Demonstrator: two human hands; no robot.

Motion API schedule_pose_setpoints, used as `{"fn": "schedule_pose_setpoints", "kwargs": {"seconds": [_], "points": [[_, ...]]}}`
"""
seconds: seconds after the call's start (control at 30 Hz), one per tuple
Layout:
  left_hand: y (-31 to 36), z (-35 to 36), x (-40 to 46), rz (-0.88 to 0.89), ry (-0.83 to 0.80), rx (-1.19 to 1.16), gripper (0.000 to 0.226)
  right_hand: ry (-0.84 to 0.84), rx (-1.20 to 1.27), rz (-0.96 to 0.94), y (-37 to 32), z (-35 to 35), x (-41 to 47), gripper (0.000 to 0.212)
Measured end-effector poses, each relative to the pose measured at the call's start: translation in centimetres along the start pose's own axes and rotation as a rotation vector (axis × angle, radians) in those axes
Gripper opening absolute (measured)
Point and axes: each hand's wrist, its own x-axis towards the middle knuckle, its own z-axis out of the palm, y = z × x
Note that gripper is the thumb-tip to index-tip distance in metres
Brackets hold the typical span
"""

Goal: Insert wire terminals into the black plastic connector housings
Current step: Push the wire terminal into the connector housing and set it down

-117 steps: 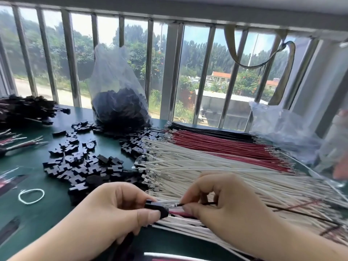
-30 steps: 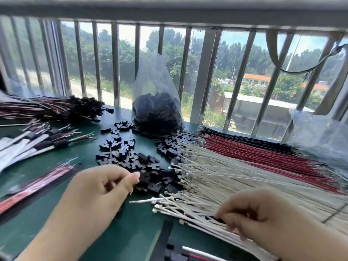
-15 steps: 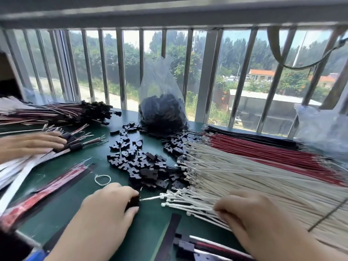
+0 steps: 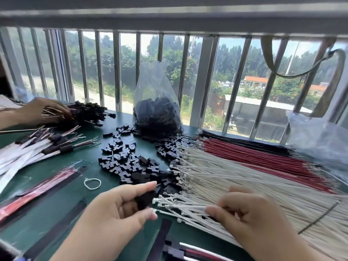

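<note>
My left hand (image 4: 120,210) pinches a black connector housing (image 4: 144,200) between thumb and fingers, just above the green table. My right hand (image 4: 250,215) rests on the near end of the white wire pile (image 4: 235,178), fingers pinching a white wire (image 4: 186,205) whose metal terminal points left toward the housing. Loose black housings (image 4: 130,162) lie scattered in the table's middle. Red wires (image 4: 263,159) and black wires (image 4: 244,143) lie behind the white ones.
A clear bag of black housings (image 4: 156,113) stands by the barred window. Another person's hand (image 4: 43,110) holds finished harnesses at far left. Finished assemblies (image 4: 37,149), flat red-black strips (image 4: 37,187), a white rubber band (image 4: 92,183) and a plastic bag (image 4: 318,140) lie around.
My left hand has lifted a black housing off the pile and turned palm-in. My right hand has closed on a white wire. The other person's hand moved back to the far harness bundle.
</note>
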Motion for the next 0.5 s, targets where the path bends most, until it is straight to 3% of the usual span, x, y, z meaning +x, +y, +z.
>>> {"fn": "schedule_pose_setpoints", "kwargs": {"seconds": [0.1, 0.2, 0.3, 0.33, 0.47, 0.5], "points": [[-0.6, 1.1, 0.1, -0.010, -0.073, 0.010, 0.037, 0.009, 0.024, -0.041, 0.1, 0.1, -0.1, 0.049], [-1.2, 1.9, 0.2, -0.005, -0.085, 0.005, 0.023, 0.013, 0.042, -0.097, 0.3, 0.5, -0.2, 0.015], [-1.1, 2.2, 0.1, 0.012, -0.087, -0.084, 0.020, -0.017, 0.059, -0.145, 0.0, 0.2, -0.3, 0.053], [-1.1, 2.2, 0.1, 0.027, -0.075, -0.113, 0.019, -0.008, 0.069, -0.145, 0.1, 0.1, -0.3, 0.055], [-0.9, 1.5, -0.1, 0.051, -0.048, -0.119, 0.029, 0.067, 0.226, -0.104, -0.4, -0.2, -0.5, 0.012], [-0.8, 1.5, -0.2, 0.051, -0.057, -0.121, 0.029, 0.066, 0.209, -0.097, -0.6, -0.2, -0.4, 0.013]]}}
